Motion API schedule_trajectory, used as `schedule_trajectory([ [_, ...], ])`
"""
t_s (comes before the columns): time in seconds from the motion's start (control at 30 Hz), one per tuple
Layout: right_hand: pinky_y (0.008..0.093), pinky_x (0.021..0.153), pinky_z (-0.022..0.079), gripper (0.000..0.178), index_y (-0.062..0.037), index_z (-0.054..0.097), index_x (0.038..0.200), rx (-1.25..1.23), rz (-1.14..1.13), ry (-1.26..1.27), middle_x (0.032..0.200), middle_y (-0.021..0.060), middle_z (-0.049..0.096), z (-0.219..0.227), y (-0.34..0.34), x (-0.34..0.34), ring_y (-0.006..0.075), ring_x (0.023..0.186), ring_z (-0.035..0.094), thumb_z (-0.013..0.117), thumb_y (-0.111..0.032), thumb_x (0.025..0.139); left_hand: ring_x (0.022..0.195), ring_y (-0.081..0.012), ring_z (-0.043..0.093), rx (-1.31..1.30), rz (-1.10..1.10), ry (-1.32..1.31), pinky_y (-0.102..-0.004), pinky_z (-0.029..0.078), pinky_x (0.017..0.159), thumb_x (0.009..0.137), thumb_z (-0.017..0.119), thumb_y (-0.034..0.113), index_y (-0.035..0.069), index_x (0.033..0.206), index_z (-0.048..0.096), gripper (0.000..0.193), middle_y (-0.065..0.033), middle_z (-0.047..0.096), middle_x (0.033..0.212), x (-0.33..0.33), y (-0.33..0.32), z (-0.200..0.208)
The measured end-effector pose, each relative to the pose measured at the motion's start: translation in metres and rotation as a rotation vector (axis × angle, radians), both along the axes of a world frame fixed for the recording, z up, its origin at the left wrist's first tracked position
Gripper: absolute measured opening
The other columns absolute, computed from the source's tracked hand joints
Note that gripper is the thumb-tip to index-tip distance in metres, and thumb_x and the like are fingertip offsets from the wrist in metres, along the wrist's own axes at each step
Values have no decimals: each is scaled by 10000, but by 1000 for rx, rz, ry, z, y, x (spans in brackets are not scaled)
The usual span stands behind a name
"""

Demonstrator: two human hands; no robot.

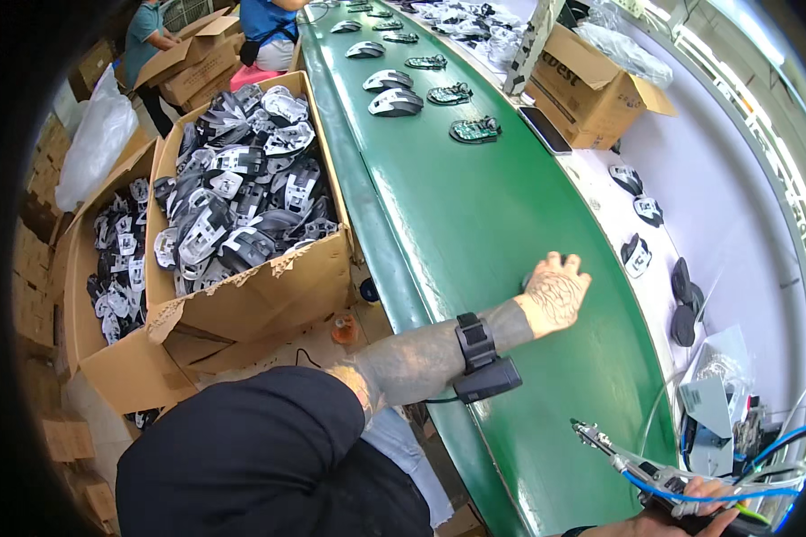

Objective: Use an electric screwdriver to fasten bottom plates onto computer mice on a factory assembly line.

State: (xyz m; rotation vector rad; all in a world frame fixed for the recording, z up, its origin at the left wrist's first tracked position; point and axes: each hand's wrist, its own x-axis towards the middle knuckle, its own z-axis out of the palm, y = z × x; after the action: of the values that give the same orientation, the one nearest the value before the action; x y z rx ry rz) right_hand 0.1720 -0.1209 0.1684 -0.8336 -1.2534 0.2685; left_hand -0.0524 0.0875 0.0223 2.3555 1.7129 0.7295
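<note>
My left hand (557,292) reaches out over the green conveyor belt (457,215), back upward, with the fingers curled down. A sliver of something dark shows beside it, but the hand hides most of it, and I cannot make out what it is. At the lower right, my right hand (690,515) grips a powered screwdriver (631,461) with a long metal nose and a blue hose. Its tip points up and left over the belt, apart from the left hand. Farther up the belt lie mouse shells (396,102) in silver and black, and green circuit boards (475,131).
Cardboard boxes of mouse shell parts (242,197) stand left of the belt. Along the right ledge are a phone (544,130), loose shells (637,256), dark oval parts (683,300) and an open carton (582,89). Cables crowd the lower right. Two other people are at the far left.
</note>
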Motion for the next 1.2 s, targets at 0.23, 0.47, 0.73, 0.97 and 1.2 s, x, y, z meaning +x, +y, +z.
schedule_trajectory([
  [0.23,286,464,354,283,-52,448,712,52,108,367,591,55,410,29,-2,-69,182,498,427,529,-268,877,1105,-209,521,-725,-664,-1038,-362,426,938,832,656,387,67,1290,475,588,-120,535,1239,26,-10,28],
  [0.47,278,494,341,255,-35,480,758,51,31,362,611,58,444,29,3,-68,167,518,432,531,-255,876,1037,-284,581,-34,-298,-476,-352,447,920,727,697,411,42,1151,576,575,-187,601,1112,-72,88,51],
  [0.73,277,525,323,218,-30,488,799,42,164,408,668,69,454,27,9,-54,154,563,413,508,-217,909,1190,-348,427,60,592,272,-446,355,988,686,659,527,151,1236,507,684,-181,475,1264,-352,171,-13],
  [0.97,274,509,339,128,-33,487,950,68,180,361,675,63,444,26,17,-56,152,577,415,480,-147,893,1151,-345,442,2,630,182,-473,368,950,658,694,458,170,1182,512,625,-141,505,1165,-291,192,11],
  [1.2,258,514,351,189,-30,472,1048,65,138,413,659,65,444,27,14,-62,149,564,413,481,-128,886,1095,-353,496,98,178,-94,-373,416,939,655,710,400,129,1266,485,706,-191,489,1156,-216,207,10],
])
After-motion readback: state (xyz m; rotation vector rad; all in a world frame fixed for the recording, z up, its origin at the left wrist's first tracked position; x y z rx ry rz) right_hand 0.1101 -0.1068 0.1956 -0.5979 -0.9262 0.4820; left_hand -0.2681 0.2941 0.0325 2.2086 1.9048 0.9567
